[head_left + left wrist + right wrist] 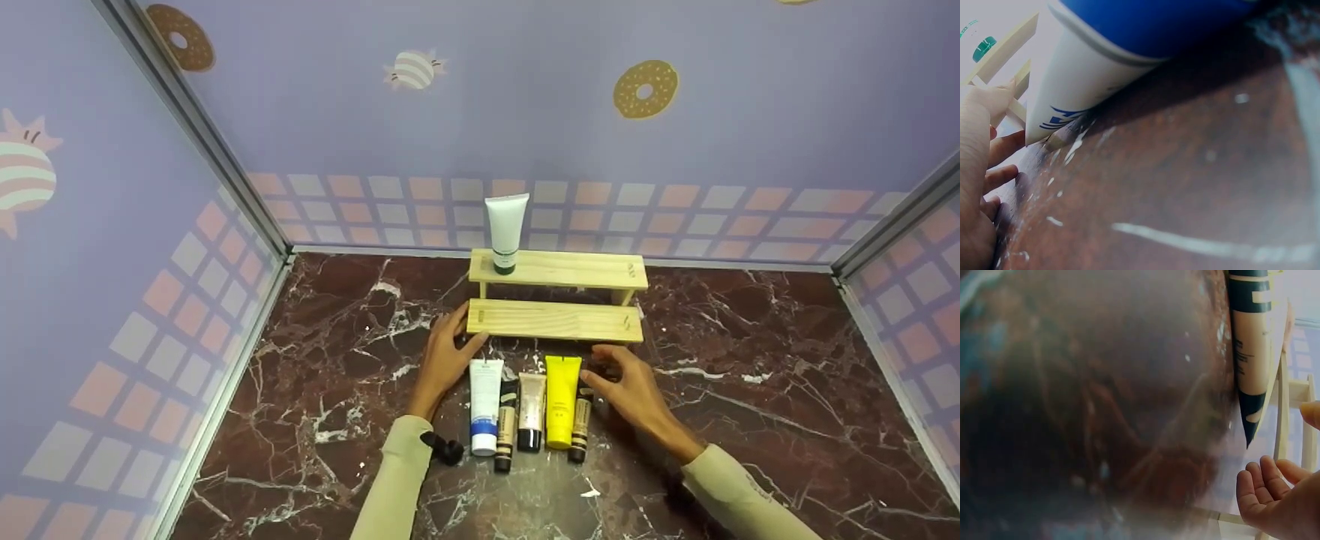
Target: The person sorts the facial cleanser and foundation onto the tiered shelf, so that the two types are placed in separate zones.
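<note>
Presently, rack (555, 319): I am seeing it standing on the counter (337, 412) beyond the row of tubes; I am judging it stiff, fairly light, and liable to be sliding on the polished top.
Rack hold: I am favouring both ends, low down, since pushing one end alone is likely to be twisting it.
Left hand (442, 352): it is straddling the rack's near left corner, thumb at the front edge, bent fingers along the end, so it is loosely holding wood; its pressure I am not able to tell.
Right hand (626, 382): it is hanging near the rack's right front, fingers loosely curled, thumb well parted from them, holding nothing.
White tube (507, 225): it is standing cap-down on the upper step; I am rating it tippy, best taken low by the cap.
Blue-ended tube (486, 405): it is lying leftmost, probably soft-walled; I am preferring the firm cap.
Yellow tube (561, 397): it is lying just beside the right slim tube (581, 427), probably smooth and squeezable.
Beige tube (532, 409): it is lying between the yellow tube and the left slim tube (505, 435), probably light; I am choosing its black cap.
</note>
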Tool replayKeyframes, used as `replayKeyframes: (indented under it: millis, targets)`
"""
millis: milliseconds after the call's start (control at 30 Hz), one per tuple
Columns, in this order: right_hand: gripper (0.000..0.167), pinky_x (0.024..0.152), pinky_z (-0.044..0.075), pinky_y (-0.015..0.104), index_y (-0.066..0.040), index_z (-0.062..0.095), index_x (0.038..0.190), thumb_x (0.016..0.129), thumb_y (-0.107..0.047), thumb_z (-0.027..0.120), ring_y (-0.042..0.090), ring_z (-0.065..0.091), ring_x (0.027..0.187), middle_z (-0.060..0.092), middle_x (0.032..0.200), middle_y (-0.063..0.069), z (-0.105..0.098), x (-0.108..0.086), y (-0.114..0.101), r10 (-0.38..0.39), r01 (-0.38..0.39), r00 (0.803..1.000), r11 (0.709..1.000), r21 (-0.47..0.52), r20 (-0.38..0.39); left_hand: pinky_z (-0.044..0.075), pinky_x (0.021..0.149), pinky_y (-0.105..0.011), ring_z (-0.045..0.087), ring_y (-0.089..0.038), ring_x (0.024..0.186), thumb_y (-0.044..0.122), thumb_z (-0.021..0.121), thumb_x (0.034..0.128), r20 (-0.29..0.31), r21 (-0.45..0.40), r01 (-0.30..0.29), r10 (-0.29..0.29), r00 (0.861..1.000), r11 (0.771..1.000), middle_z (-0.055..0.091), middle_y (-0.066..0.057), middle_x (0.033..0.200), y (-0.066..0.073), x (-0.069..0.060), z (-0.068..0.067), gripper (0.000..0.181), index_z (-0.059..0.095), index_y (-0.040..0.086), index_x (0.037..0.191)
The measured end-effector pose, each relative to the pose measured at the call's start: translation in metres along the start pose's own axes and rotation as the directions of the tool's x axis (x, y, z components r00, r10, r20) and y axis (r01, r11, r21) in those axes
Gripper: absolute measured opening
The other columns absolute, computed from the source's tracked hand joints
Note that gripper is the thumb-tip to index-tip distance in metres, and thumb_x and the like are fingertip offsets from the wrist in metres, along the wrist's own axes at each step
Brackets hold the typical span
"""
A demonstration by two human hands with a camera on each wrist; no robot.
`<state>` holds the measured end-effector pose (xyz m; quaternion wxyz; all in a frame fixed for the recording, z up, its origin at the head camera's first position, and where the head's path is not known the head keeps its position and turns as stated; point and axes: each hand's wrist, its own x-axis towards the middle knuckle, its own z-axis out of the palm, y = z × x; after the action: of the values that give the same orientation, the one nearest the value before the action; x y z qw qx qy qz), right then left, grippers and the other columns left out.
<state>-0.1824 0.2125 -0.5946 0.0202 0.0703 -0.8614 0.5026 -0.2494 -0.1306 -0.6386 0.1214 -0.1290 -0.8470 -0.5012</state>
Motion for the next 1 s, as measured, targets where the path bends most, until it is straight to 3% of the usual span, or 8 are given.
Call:
replayKeyframes:
  millis: [233,433,600,800,1000]
  targets:
    - [0.056,0.104,0.062,0.051,0.008,0.067,0.142,0.095,-0.016,0.088,0.036,0.071,0.115,0.073,0.126,0.021,0.01,0.002,0.0,0.032,-0.032,0.998,0.999,0.002,0.052,0.017,0.138,-0.055,0.051,-0.038,0.152,0.032,0.079,0.1045,0.0,0.009,-0.002,0.002,1.0,1.0,0.076,-0.012,0.137,0.001,-0.001,-0.002,0.074,0.049,-0.001,0.164]
    - [0.073,0.112,0.056,0.058,0.006,0.06,0.152,0.093,-0.025,0.09,0.04,0.067,0.123,0.068,0.138,0.024,0.015,0.006,-0.001,0.074,-0.069,0.992,0.996,-0.05,0.106,0.016,0.139,-0.055,0.049,-0.04,0.154,0.033,0.078,0.1049,0.008,0.034,-0.002,0.002,1.0,0.999,0.075,-0.011,0.139,0.001,0.0,-0.001,0.075,0.048,0.0,0.165]
    - [0.08,0.118,0.049,0.063,0.007,0.058,0.153,0.091,-0.029,0.092,0.045,0.062,0.131,0.062,0.146,0.028,0.016,0.012,0.0,0.048,-0.034,0.988,0.995,-0.092,0.148,0.018,0.138,-0.057,0.051,-0.041,0.151,0.031,0.078,0.1052,0.004,0.037,-0.014,0.014,1.0,0.999,0.072,-0.015,0.144,0.003,0.002,0.0,0.073,0.048,-0.002,0.164]
    - [0.077,0.111,0.053,0.063,0.008,0.061,0.15,0.09,-0.029,0.093,0.043,0.063,0.123,0.065,0.137,0.027,0.013,0.017,0.0,0.018,0.007,0.981,0.992,-0.125,0.191,0.02,0.137,-0.057,0.047,-0.043,0.153,0.032,0.078,0.1046,-0.005,0.037,0.006,-0.006,1.0,0.999,0.065,-0.018,0.153,0.003,0.002,0.001,0.074,0.049,0.001,0.165]
    - [0.068,0.106,0.054,0.063,0.007,0.066,0.144,0.092,-0.029,0.091,0.04,0.062,0.117,0.067,0.129,0.025,0.01,0.019,-0.002,-0.003,0.042,0.967,0.988,-0.149,0.253,0.021,0.137,-0.056,0.05,-0.044,0.152,0.031,0.078,0.1044,-0.015,0.064,-0.021,0.022,1.0,0.998,0.069,-0.018,0.148,0.002,0.001,0.001,0.074,0.049,-0.002,0.164]
